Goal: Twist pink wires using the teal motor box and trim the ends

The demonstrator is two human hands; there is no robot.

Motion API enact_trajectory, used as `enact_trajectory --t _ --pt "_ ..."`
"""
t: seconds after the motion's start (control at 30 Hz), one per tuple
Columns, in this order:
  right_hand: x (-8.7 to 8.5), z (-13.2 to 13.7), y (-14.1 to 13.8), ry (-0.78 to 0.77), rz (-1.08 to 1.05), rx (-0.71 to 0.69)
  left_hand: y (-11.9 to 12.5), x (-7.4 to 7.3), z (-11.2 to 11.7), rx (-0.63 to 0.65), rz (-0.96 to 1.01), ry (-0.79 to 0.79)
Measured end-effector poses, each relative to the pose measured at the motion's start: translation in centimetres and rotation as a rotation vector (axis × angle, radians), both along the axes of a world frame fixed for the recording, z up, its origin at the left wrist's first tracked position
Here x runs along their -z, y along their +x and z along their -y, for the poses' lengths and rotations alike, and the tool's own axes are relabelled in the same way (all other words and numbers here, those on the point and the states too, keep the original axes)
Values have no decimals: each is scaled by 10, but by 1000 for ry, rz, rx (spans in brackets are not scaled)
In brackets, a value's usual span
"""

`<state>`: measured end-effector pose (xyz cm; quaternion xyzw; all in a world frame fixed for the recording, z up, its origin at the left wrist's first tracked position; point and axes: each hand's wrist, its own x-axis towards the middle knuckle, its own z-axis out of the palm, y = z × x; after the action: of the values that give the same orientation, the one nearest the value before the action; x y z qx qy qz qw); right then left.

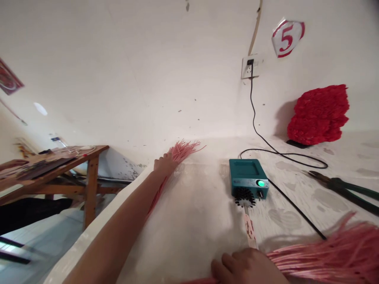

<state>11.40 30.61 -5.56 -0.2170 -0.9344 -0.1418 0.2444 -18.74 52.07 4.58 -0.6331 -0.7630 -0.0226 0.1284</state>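
Note:
My left hand (164, 164) is closed around a bundle of thin pink strands (185, 150) at the table's far left edge. The frayed ends fan out past my fingers, and the rest of the bundle trails back beside my forearm. At the bottom, my right hand (242, 268) has its fingers curled, with pink strands showing on both sides of it. A larger bunch of pink strands (331, 252) spreads out to its right. Just beyond the right hand, a teal electric box (247, 179) carries a black toothed wheel (244, 198) and a shaft with a pink strip (249, 228).
Green-handled pliers (343, 187) lie at the right. A black power cord (254, 112) runs from a wall socket (250, 68). Against the wall leans a fluffy red piece (319, 114). A thin black rod (296, 209) points toward the pink bunch. Another wooden table (93, 177) stands left.

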Motion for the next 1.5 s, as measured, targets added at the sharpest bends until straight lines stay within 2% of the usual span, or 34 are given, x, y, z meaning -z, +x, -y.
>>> enact_trajectory --t 0.2,0.33,0.5,0.6,0.7,0.83,1.07,1.17,1.27,1.37,1.5 --pt "-17 9 5 -234 103 32 -5 0 82 107 1 -31" --pt "-38 15 13 -395 233 60 -29 3 154 73 47 -82" --pt "-43 14 20 -400 302 98 -69 10 242 -50 131 -193" --pt "-41 14 23 -350 321 91 -71 15 275 -53 172 -209" --pt "-42 15 25 -314 358 91 -60 20 288 -47 177 -148" --pt "-47 18 24 -295 424 141 -47 25 286 -11 185 -74" --pt "-52 27 19 -287 457 215 -51 28 283 18 281 24" --pt "-53 31 18 -280 445 232 -58 24 296 -5 358 92" --pt "-54 34 17 -287 419 252 -65 27 324 -78 453 215" --pt "-54 35 18 -298 389 254 -68 44 361 -178 582 332" --pt "-54 34 19 -293 389 242 -58 80 390 -233 805 314"
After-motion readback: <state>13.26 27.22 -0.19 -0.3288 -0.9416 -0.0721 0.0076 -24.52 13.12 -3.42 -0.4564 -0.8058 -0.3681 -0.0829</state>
